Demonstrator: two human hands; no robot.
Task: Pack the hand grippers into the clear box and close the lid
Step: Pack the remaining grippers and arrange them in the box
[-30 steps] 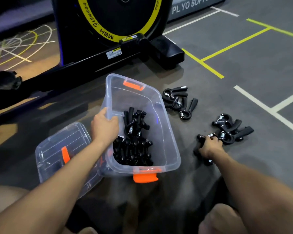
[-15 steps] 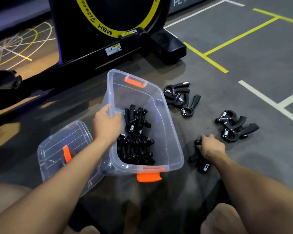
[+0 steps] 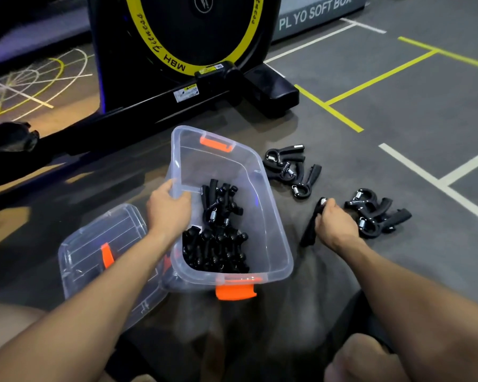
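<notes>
Head view: one more hand gripper picked off the floor, box held steady.

The right hand (image 3: 335, 226), which a moment ago was still reaching among the loose pile (image 3: 375, 213), now has its fingers curled round a hand gripper (image 3: 312, 224) and has drawn it toward the clear box (image 3: 271, 224). The left hand (image 3: 167, 209) keeps gripping the box's rim. Two heaps remain outside, the other heap (image 3: 290, 169) beyond; the lid (image 3: 94, 252) lies off, left.
</notes>
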